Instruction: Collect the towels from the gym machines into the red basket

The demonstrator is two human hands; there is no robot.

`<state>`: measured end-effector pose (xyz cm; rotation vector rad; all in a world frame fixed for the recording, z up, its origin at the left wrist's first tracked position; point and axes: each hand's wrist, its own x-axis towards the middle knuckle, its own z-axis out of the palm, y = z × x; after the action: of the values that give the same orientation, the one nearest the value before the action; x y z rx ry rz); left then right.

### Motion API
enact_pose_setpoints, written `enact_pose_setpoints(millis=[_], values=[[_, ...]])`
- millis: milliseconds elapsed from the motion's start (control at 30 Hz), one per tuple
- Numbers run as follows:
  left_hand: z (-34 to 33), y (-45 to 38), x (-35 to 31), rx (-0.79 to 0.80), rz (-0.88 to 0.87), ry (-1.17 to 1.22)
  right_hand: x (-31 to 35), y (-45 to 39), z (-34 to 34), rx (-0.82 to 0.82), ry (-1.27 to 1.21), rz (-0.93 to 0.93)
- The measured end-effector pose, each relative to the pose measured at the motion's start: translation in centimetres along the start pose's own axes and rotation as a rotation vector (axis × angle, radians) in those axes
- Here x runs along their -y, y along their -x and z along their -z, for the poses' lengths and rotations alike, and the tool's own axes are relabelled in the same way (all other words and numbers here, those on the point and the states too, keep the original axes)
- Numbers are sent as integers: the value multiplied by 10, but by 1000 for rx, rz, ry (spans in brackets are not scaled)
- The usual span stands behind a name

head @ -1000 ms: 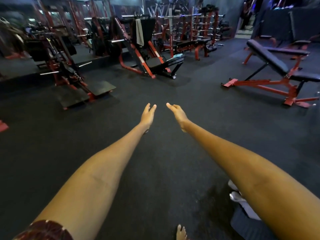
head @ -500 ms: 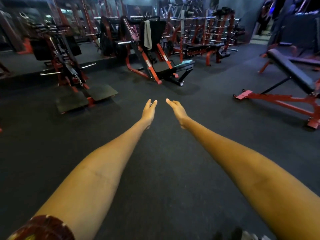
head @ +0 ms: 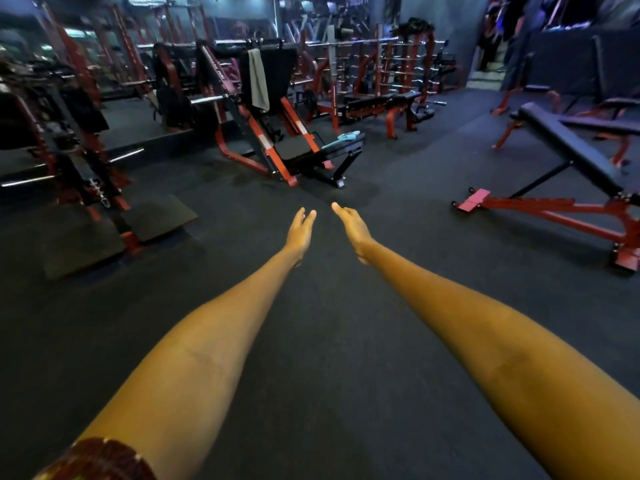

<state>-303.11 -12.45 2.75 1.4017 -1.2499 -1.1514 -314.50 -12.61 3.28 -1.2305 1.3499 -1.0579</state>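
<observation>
Left hand (head: 300,233) and right hand (head: 351,225) reaching forward side by side over the floor (head: 311,341), near each other but apart, holding nothing. Beyond the hands, leg press machine (head: 273,133) standing on the floor; hanging towel (head: 259,79) draping over its upright back pad, folded towel (head: 341,138) lying on its lower seat, to the right of and below the hanging one. Left of the machine, plate-loaded machine (head: 86,188) standing with footplates toward the viewer. Right of the hands, incline bench (head: 568,150) sitting well apart. Behind the leg press machine, barbell rack (head: 388,74) lining the far side.
</observation>
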Motion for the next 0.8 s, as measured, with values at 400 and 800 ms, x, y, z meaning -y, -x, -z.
enact_pose_setpoints(millis=[400,800], values=[[-44,-266,-5,-10,59,13,-4,-273,27,5,18,-10],[-72,-531,-38,-78,66,-12,34,-546,62,112,32,-34]])
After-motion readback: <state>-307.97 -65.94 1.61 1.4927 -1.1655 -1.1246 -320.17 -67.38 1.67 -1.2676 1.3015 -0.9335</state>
